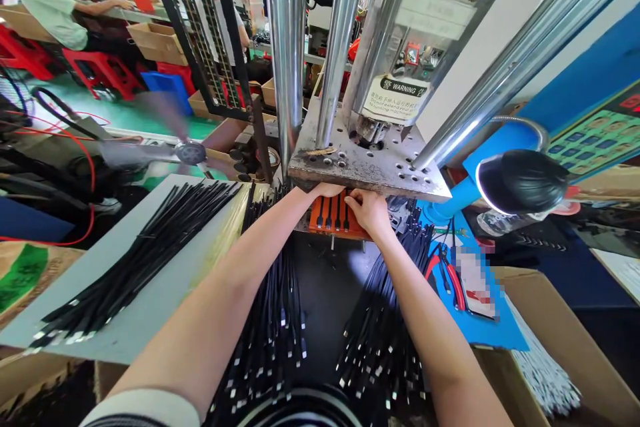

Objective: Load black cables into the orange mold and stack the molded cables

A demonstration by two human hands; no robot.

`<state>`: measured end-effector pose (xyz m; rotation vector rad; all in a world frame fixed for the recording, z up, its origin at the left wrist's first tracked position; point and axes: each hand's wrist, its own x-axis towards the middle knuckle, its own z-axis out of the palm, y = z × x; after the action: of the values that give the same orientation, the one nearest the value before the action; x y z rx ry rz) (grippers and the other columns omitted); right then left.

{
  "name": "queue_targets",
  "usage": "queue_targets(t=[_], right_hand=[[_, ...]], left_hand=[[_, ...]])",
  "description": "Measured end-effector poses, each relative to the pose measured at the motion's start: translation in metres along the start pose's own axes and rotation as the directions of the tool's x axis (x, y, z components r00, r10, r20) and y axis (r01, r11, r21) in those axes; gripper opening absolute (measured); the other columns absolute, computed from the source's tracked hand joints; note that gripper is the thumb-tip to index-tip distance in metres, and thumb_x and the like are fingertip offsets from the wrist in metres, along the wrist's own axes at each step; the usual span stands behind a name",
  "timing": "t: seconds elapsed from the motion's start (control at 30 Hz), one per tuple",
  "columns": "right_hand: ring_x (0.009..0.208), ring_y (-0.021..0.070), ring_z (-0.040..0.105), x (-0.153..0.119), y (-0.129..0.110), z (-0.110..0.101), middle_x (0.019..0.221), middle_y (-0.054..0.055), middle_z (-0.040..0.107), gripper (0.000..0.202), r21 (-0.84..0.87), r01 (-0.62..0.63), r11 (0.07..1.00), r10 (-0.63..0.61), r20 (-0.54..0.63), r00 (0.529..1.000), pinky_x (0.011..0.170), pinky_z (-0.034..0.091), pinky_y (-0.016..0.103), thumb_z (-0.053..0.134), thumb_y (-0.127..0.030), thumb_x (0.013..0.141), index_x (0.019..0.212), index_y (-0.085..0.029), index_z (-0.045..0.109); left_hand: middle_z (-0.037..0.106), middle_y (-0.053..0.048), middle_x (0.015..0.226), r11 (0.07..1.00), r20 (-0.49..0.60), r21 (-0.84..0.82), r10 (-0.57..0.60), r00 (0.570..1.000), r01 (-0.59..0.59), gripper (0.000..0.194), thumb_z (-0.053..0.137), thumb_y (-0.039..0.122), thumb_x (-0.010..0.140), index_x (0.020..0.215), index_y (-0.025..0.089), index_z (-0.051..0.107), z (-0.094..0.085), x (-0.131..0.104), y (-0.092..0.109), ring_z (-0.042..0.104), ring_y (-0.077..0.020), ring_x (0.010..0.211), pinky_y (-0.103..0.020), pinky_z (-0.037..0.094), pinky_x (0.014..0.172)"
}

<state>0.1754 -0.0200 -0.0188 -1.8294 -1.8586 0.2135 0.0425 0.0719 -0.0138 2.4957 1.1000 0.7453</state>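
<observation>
An orange mould block [314, 221] sits under the press plate [370, 170], with several black cable ends [329, 219] lying side by side in its slots. My left hand [327, 190] reaches in at the back left of the block; its fingers are largely hidden below the plate. At the block's right side my right hand [369, 210] is closed, thumb and fingers bent together beside the rightmost cable. What is between those fingertips is too small to make out. Bundles of black cables hang on both sides, a left bundle [285, 293] and a right bundle [373, 327].
Steel columns [285, 47] rise around the press. Another cable bundle [145, 247] lies on a grey board [185, 200] to the left. A spinning fan [190, 152], a black lamp [523, 180], red-handled pliers [453, 280] and a cardboard box [575, 320] stand around. A person sits far left.
</observation>
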Motion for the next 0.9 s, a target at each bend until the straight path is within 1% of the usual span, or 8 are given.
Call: queue_targets(t=[0.17, 0.3, 0.43, 0.57, 0.63, 0.7, 0.77, 0.9], right_hand=[[0.082, 0.0223, 0.064, -0.053, 0.061, -0.021, 0.089, 0.011, 0.071, 0.025, -0.074, -0.178, 0.981, 0.154, -0.255, 0.955, 0.075, 0.043, 0.03, 0.05, -0.031, 0.09, 0.091, -0.015, 0.068], [0.083, 0.0287, 0.066, -0.081, 0.095, -0.021, 0.085, 0.017, 0.071, 0.036, -0.289, -0.451, 0.844, 0.443, -0.096, 0.891, 0.072, 0.042, 0.034, 0.047, -0.04, 0.093, 0.086, -0.015, 0.071], [0.084, 0.0308, 0.067, -0.074, 0.096, -0.014, 0.083, 0.018, 0.071, 0.035, -0.31, -0.535, 0.786, 0.563, 0.001, 0.827, 0.068, 0.041, 0.034, 0.053, -0.044, 0.088, 0.082, -0.015, 0.073], [0.075, 0.0256, 0.066, -0.081, 0.089, -0.022, 0.076, 0.011, 0.071, 0.031, -0.166, -0.472, 0.866, 0.467, -0.07, 0.882, 0.065, 0.041, 0.032, 0.052, -0.04, 0.088, 0.073, -0.018, 0.067], [0.064, 0.0212, 0.064, -0.092, 0.081, -0.029, 0.065, 0.005, 0.067, 0.031, 0.032, -0.389, 0.921, 0.39, -0.153, 0.908, 0.061, 0.042, 0.029, 0.052, -0.044, 0.088, 0.07, -0.02, 0.061], [0.054, 0.017, 0.059, -0.102, 0.064, -0.037, 0.058, 0.001, 0.062, 0.029, 0.231, -0.274, 0.934, 0.316, -0.17, 0.934, 0.056, 0.042, 0.027, 0.054, -0.046, 0.087, 0.073, -0.021, 0.058], [0.05, 0.0138, 0.057, -0.109, 0.035, -0.046, 0.06, -0.001, 0.062, 0.024, 0.376, -0.147, 0.915, 0.203, -0.116, 0.972, 0.052, 0.043, 0.024, 0.054, -0.043, 0.088, 0.08, -0.021, 0.06], [0.05, 0.0101, 0.056, -0.111, -0.036, -0.058, 0.069, 0.0, 0.067, 0.018, 0.576, 0.053, 0.816, -0.066, 0.001, 0.998, 0.049, 0.043, 0.021, 0.051, -0.032, 0.092, 0.088, -0.02, 0.064]], left_hand=[[0.065, -0.01, 0.103, 0.979, -0.051, 0.151, -0.133, 0.99, 0.139, 0.026, 0.051, 0.036, 0.094, 0.102, 0.015, 0.063, -0.021, -0.063, -0.022, 0.06, -0.0243, 0.1, -0.041, 0.047, 0.092], [0.055, -0.006, 0.071, 0.867, -0.173, 0.277, -0.379, 0.909, 0.414, 0.031, 0.058, 0.042, 0.086, 0.072, 0.014, 0.056, -0.041, -0.118, -0.055, 0.059, -0.027, 0.081, -0.038, 0.044, 0.076], [0.038, 0.003, 0.052, 0.863, -0.118, 0.188, -0.455, 0.883, 0.47, 0.027, 0.063, 0.028, 0.078, 0.059, 0.017, 0.048, -0.049, -0.128, -0.084, 0.046, -0.0155, 0.058, -0.027, 0.035, 0.062], [0.052, 0.001, 0.057, 0.847, -0.162, 0.077, -0.51, 0.845, 0.526, 0.021, 0.054, 0.028, 0.084, 0.065, 0.018, 0.053, -0.059, -0.127, -0.09, 0.047, -0.014, 0.056, -0.025, 0.032, 0.057], [0.058, 0.001, 0.063, 0.865, -0.15, -0.018, -0.498, 0.854, 0.501, 0.017, 0.053, 0.03, 0.084, 0.071, 0.018, 0.051, -0.069, -0.132, -0.079, 0.052, -0.0135, 0.058, -0.024, 0.036, 0.057], [0.059, 0.001, 0.068, 0.908, -0.067, -0.197, -0.39, 0.918, 0.371, 0.016, 0.054, 0.032, 0.084, 0.079, 0.018, 0.051, -0.082, -0.139, -0.055, 0.052, -0.0121, 0.06, -0.022, 0.039, 0.058], [0.057, 0.002, 0.068, 0.9, 0.012, -0.38, -0.228, 0.974, 0.215, 0.017, 0.056, 0.034, 0.085, 0.086, 0.017, 0.053, -0.095, -0.143, -0.022, 0.049, -0.0106, 0.059, -0.021, 0.038, 0.058], [0.052, 0.002, 0.065, 0.85, 0.081, -0.523, -0.026, 0.996, 0.064, 0.023, 0.058, 0.034, 0.088, 0.077, 0.015, 0.055, -0.112, -0.138, 0.048, 0.045, -0.008, 0.056, -0.02, 0.036, 0.055]])
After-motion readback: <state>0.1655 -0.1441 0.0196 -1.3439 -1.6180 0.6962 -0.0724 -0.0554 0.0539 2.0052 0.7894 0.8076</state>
